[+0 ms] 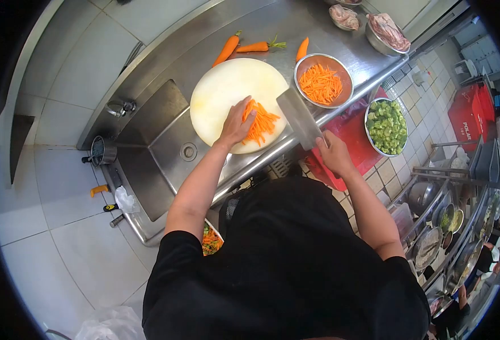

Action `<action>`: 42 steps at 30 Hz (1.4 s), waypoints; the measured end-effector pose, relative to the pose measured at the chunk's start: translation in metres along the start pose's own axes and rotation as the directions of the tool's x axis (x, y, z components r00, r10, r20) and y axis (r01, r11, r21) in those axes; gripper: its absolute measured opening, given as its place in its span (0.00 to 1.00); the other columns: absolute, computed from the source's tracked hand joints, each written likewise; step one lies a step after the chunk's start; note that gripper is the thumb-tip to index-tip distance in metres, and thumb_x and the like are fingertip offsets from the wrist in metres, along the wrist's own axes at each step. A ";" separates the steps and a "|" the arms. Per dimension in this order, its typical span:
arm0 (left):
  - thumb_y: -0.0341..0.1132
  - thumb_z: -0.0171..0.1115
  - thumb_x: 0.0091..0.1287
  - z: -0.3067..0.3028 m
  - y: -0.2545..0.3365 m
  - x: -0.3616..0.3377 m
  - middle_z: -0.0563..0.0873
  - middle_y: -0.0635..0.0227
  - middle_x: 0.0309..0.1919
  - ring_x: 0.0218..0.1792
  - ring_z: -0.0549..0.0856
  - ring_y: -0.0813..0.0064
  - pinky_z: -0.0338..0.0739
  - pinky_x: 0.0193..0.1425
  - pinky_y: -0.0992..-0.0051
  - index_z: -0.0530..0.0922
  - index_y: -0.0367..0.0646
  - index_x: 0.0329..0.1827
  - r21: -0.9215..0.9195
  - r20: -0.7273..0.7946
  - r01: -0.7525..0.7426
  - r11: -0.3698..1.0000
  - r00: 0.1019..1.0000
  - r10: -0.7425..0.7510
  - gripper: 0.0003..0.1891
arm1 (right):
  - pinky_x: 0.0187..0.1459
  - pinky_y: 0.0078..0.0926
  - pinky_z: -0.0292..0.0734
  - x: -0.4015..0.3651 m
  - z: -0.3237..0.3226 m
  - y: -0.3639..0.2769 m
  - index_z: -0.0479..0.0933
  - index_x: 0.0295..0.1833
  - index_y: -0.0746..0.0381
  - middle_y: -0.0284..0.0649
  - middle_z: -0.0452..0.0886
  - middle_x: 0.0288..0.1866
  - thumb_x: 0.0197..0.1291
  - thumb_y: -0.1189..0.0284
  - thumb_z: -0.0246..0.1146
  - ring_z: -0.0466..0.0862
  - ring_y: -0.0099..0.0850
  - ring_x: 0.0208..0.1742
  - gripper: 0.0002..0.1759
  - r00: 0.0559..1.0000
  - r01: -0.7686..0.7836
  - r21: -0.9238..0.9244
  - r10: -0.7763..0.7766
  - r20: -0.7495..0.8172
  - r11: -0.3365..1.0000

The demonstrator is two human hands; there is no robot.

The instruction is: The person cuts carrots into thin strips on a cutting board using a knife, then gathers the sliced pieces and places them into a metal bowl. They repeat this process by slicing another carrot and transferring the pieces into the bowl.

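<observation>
My left hand (237,121) rests on a round white cutting board (221,85), its fingers stretched out and thumb apart, against the left side of a pile of cut carrot strips (263,120). In my right hand (333,154) is a cleaver (299,117), gripped by its handle. Its wide blade is held at the board's right edge, beside the pile and apart from my left hand. A metal bowl (349,85) of more carrot strips stands just beyond the blade.
Whole carrots (227,49) lie on the steel counter (272,22) behind the board. The board partly covers a sink (148,164). Bowls of raw meat (387,33) stand at the far right. A bowl of chopped green vegetables (386,127) is by a red crate (346,139) below the counter edge.
</observation>
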State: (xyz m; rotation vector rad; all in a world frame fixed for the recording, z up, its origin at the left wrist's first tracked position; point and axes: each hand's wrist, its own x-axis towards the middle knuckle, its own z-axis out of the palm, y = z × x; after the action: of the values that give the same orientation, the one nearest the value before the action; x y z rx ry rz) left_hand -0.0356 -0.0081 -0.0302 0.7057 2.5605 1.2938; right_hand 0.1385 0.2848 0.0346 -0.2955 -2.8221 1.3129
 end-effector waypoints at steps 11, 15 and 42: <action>0.67 0.68 0.58 0.045 0.052 -0.017 0.60 0.38 0.76 0.75 0.60 0.37 0.54 0.80 0.49 0.67 0.45 0.77 0.439 -0.288 0.271 0.857 0.946 -0.152 0.49 | 0.15 0.28 0.68 0.029 0.065 0.001 0.72 0.49 0.64 0.35 0.75 0.21 0.76 0.64 0.56 0.73 0.25 0.14 0.13 0.867 -0.414 0.342 0.252 0.429 0.844; 0.60 0.67 0.62 0.054 0.037 -0.010 0.61 0.43 0.77 0.77 0.59 0.41 0.53 0.81 0.51 0.72 0.49 0.75 0.360 -0.341 0.314 0.878 0.921 -0.189 0.40 | 0.15 0.31 0.69 0.038 0.099 -0.022 0.71 0.49 0.66 0.38 0.75 0.20 0.76 0.65 0.56 0.75 0.27 0.14 0.13 0.865 -0.386 0.326 0.215 0.454 0.863; 0.39 0.68 0.60 0.150 0.109 0.194 0.73 0.46 0.72 0.71 0.75 0.53 0.66 0.77 0.62 0.86 0.46 0.56 -0.069 -0.160 -0.174 0.982 0.974 0.161 0.20 | 0.17 0.24 0.72 0.076 -0.074 -0.004 0.70 0.47 0.63 0.34 0.74 0.25 0.77 0.67 0.53 0.74 0.22 0.17 0.09 0.890 -0.432 0.548 0.438 0.128 0.717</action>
State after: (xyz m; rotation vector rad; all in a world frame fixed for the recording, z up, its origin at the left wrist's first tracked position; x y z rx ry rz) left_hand -0.1134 0.2488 -0.0250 0.8536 2.5949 1.5547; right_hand 0.0697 0.3513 0.0807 -0.9781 -2.2545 2.1416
